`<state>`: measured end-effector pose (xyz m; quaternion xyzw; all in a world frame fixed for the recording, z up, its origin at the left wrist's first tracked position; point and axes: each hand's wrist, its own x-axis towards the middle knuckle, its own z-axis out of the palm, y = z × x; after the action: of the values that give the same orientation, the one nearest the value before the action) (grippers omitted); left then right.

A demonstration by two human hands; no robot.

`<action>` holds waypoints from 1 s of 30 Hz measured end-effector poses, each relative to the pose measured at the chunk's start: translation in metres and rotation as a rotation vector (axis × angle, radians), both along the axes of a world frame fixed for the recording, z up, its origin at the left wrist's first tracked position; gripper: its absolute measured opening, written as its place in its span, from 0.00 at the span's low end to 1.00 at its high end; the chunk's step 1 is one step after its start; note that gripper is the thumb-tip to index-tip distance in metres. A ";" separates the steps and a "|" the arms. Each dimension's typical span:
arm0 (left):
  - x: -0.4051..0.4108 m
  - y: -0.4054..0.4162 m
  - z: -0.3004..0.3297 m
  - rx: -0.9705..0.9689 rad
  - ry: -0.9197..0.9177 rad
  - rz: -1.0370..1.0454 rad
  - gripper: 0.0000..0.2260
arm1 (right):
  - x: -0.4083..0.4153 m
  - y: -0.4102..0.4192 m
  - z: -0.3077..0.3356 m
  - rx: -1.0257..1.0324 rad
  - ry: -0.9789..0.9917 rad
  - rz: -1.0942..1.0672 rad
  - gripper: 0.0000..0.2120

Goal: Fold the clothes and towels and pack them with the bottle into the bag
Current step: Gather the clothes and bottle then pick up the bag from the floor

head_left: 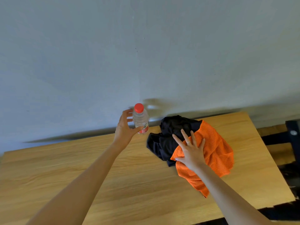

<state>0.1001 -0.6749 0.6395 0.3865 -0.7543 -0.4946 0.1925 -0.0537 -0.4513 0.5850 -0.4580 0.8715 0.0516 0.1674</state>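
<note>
A clear plastic bottle with a red cap and a red label stands upright above the far edge of the table. My left hand grips it from the left, thumb across the label and fingers behind it. To the right lies an orange mesh bag with black clothing bulging out of its left side. My right hand lies flat on the bag and the black cloth, fingers spread. No towels can be made out.
The wooden table runs from the lower left to the right, against a grey wall. Past the table's right edge stands a dark metal frame over a dark floor.
</note>
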 end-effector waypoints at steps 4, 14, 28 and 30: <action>0.007 0.015 -0.014 0.138 -0.166 0.142 0.34 | -0.006 0.004 0.004 0.031 -0.006 0.002 0.49; -0.043 0.099 -0.050 0.154 -0.365 -0.599 0.36 | -0.008 0.004 0.000 -0.014 -0.003 0.005 0.48; -0.124 0.159 -0.049 -0.195 -0.350 -0.569 0.31 | -0.059 0.098 0.021 -0.174 -0.067 -0.273 0.46; -0.128 0.177 -0.034 -0.242 -0.197 -0.525 0.27 | -0.052 0.124 0.027 -0.287 -0.125 -0.386 0.42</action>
<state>-0.0279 -0.4980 0.6054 0.1986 -0.8969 -0.3941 0.0289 -0.1059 -0.3272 0.6118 -0.3046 0.9291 -0.1341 0.1610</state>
